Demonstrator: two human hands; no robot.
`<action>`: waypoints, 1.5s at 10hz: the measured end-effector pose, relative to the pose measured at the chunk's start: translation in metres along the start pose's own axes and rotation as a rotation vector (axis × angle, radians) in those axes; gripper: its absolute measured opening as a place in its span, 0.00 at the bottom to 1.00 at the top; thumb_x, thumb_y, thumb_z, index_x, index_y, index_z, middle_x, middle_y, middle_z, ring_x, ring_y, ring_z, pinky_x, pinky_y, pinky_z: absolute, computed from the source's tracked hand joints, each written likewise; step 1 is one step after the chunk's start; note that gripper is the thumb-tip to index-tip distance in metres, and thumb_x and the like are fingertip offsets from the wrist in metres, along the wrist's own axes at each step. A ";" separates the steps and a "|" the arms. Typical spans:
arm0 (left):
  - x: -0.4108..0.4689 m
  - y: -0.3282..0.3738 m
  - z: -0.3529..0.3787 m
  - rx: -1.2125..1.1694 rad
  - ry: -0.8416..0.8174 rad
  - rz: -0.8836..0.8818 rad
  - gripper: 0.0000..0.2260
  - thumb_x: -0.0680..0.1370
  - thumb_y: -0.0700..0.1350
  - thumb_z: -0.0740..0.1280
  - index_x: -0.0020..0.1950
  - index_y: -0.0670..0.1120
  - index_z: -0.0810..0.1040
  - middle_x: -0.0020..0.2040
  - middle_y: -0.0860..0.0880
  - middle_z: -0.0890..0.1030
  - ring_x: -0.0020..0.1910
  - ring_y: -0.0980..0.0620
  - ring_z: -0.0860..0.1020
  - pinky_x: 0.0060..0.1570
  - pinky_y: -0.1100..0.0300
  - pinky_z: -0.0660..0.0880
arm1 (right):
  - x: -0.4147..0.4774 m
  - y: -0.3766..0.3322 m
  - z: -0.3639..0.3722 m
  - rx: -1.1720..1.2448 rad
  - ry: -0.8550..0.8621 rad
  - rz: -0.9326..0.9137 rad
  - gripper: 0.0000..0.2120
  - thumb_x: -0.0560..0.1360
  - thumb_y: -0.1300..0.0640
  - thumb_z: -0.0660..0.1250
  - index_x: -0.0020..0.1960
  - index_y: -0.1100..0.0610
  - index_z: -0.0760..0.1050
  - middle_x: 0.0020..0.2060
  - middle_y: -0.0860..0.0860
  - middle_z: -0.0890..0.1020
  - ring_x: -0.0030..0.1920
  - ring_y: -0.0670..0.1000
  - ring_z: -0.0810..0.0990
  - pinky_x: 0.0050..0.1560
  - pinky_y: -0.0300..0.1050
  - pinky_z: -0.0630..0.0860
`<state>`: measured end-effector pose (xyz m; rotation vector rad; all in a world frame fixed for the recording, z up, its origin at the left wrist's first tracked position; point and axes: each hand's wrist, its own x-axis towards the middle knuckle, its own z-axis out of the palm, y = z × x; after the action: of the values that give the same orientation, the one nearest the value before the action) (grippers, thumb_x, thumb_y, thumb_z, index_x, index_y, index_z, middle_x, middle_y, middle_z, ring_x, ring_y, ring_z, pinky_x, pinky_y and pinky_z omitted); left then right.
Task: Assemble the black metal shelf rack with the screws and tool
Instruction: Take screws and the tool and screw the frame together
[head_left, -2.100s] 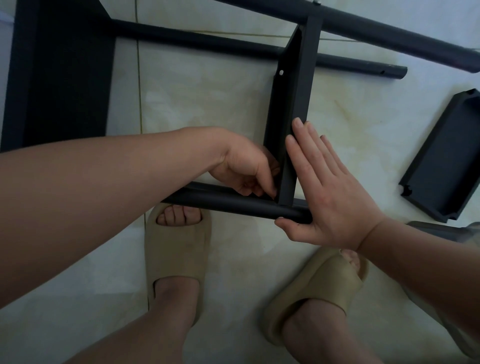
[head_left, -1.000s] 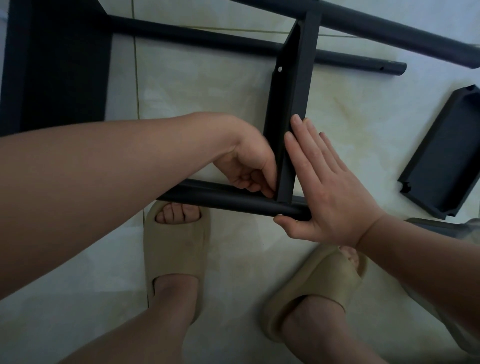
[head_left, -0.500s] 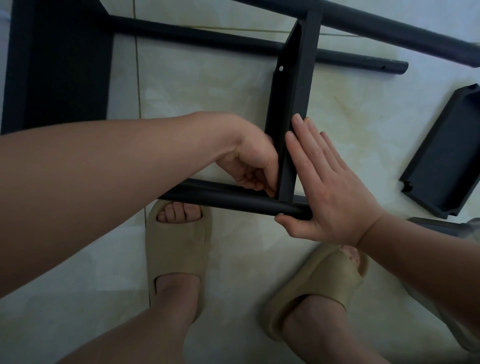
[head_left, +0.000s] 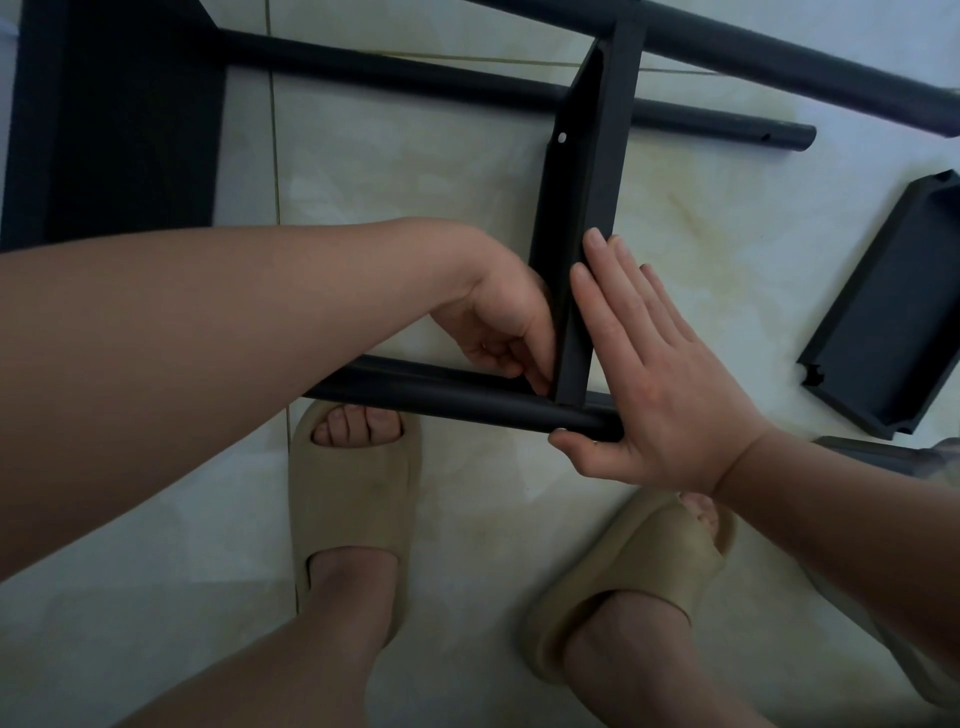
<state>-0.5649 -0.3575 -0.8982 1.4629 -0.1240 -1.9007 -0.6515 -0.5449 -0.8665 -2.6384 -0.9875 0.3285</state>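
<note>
The black rack lies on its side on the tiled floor. An upright shelf panel (head_left: 587, 171) meets the near black pole (head_left: 441, 395) at a corner. My left hand (head_left: 498, 322) reaches into the inner side of that corner with curled fingers pinching a small part, which the fingers hide. Flat against the panel's outer face lies my right hand (head_left: 660, 395), fingers straight, thumb under the pole's end. A bright hole shows higher up on the panel. No tool is in sight.
Two more poles (head_left: 779, 57) (head_left: 415, 73) cross the top. A wide black panel (head_left: 119, 119) stands at far left. A loose shelf tray (head_left: 893, 312) lies at the right. My feet in beige slippers (head_left: 353, 499) (head_left: 639, 571) stand just below the near pole.
My left hand has turned slightly at the corner, its fingertips shifting against the joint. My right hand has stayed flat on the panel. The rack has not moved.
</note>
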 end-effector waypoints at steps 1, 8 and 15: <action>-0.001 0.002 -0.001 0.007 -0.015 -0.024 0.05 0.77 0.38 0.69 0.44 0.47 0.81 0.40 0.52 0.82 0.36 0.57 0.74 0.42 0.64 0.71 | 0.000 0.000 -0.001 0.002 -0.003 0.003 0.51 0.73 0.36 0.66 0.80 0.69 0.53 0.80 0.66 0.52 0.81 0.65 0.49 0.78 0.66 0.57; -0.002 0.002 -0.005 0.027 -0.035 -0.051 0.04 0.76 0.39 0.70 0.45 0.48 0.81 0.37 0.53 0.81 0.35 0.57 0.72 0.40 0.65 0.70 | 0.001 -0.001 -0.002 -0.006 -0.009 0.008 0.50 0.73 0.36 0.65 0.80 0.70 0.53 0.80 0.66 0.52 0.81 0.65 0.50 0.77 0.67 0.58; -0.002 0.003 -0.002 0.046 -0.025 -0.079 0.03 0.77 0.42 0.70 0.44 0.49 0.82 0.41 0.52 0.82 0.35 0.55 0.73 0.41 0.62 0.72 | 0.001 -0.002 -0.003 -0.007 -0.018 0.010 0.50 0.74 0.35 0.64 0.80 0.70 0.53 0.80 0.66 0.52 0.81 0.65 0.50 0.78 0.66 0.57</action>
<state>-0.5618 -0.3577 -0.8958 1.4945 -0.1247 -1.9920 -0.6510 -0.5435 -0.8626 -2.6517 -0.9834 0.3530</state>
